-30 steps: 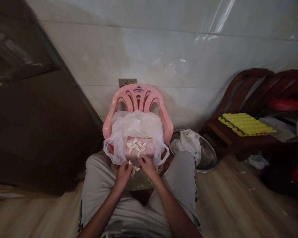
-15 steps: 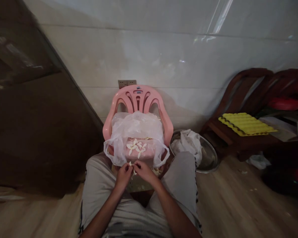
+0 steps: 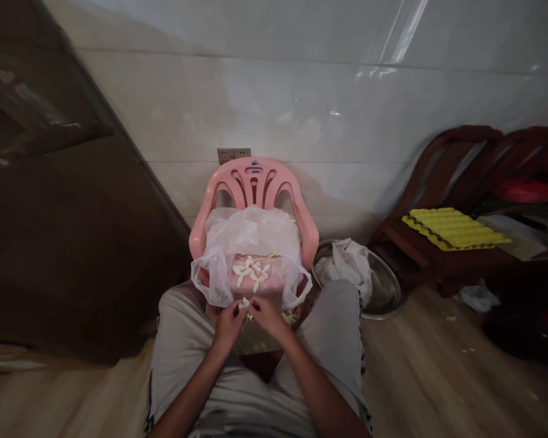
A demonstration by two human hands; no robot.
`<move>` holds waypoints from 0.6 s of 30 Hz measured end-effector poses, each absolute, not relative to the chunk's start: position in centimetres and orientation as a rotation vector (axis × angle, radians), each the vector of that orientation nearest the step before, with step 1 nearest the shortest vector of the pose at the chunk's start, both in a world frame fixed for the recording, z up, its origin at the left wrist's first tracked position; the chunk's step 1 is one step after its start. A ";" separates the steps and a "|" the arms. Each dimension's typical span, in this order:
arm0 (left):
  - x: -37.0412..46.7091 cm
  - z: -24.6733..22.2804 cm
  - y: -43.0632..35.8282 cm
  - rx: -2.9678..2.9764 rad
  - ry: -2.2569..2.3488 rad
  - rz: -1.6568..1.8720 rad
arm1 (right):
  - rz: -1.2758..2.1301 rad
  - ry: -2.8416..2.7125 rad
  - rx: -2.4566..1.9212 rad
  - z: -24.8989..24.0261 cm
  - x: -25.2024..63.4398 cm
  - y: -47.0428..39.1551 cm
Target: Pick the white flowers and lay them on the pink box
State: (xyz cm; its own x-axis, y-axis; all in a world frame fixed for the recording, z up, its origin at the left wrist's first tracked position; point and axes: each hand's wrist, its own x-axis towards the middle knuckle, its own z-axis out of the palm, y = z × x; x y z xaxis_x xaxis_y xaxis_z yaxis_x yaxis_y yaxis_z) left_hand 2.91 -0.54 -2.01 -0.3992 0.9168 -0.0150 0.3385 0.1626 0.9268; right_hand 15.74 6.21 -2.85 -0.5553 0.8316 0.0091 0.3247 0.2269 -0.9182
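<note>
My left hand (image 3: 229,319) and my right hand (image 3: 263,312) meet just in front of a pink plastic chair (image 3: 307,222). The fingers of both are pinched on a small white flower (image 3: 244,303), and pale bits show below the fingertips. Which fingers grip which part is too small to make out. On the bare front of the chair seat lie several white, long-petalled flowers (image 3: 251,269). Behind them a translucent white plastic bag (image 3: 252,228) covers the seat, with its handles spread to either side.
Below the seat, pale pieces (image 3: 290,316) show between my knees. At the right a metal basin (image 3: 386,304) holds a white bag (image 3: 346,267). A yellow egg tray (image 3: 454,228) rests on a dark wooden chair (image 3: 406,240). A tiled wall (image 3: 274,109) stands behind; a dark cabinet-like surface (image 3: 73,243) is left.
Between my fingertips the white flower has shifted slightly and shows wider and more bunched. Both hands stay nearly in place, and the flowers on the seat have not moved.
</note>
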 end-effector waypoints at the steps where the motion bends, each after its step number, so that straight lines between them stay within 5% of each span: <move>1: 3.0 -2.0 -0.5 1.171 1.829 1.243 | 1.297 -1.984 -1.084 -2.9 15.7 6.3; 18: 3.0 -1.1 -0.6 1.068 1.819 1.388 | 1.159 -1.700 -1.290 -2.6 16.3 7.5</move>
State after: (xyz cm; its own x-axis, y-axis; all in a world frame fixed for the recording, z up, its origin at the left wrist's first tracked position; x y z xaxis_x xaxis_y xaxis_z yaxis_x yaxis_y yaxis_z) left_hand 2.98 -0.59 -1.13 -0.4908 0.8713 0.0057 0.2352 0.1263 0.9637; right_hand 16.26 7.55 -2.55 -0.2606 0.9654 0.0129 0.3409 0.1045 -0.9343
